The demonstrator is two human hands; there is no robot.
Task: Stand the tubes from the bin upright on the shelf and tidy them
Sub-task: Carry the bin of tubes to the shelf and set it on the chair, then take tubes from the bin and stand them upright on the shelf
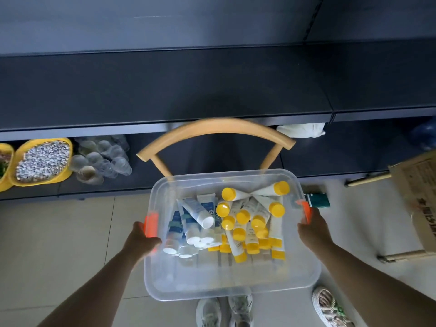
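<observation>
You are holding the bin [232, 283] up in the air with both hands. Your left hand [141, 240] is gripping its 9 o'clock side, right by the orange clip [151, 223]. Your right hand [311, 228] is gripping its 3 o'clock side by the other clip [305, 210]. No hand is free.

The tubes [226, 223] are all lying in a loose pile inside the bin, white caps toward 9 o'clock, yellow caps toward 3 o'clock. None are standing on the shelf [165, 86] yet, which is waiting bare at 12 o'clock.

Here is what I think could go wrong. The chair [215, 128] is sitting between you and the shelf, and the bin is nearly touching its back. If you are pushing forward, the bin may be bumping the chair and tipping. The tubes are loose, so a tilt may be sending them sliding to one side or spilling out. The clips may be slipping under your fingers too. Shoes [224, 311] are by your feet at 6 o'clock, so you may be tripping.
</observation>
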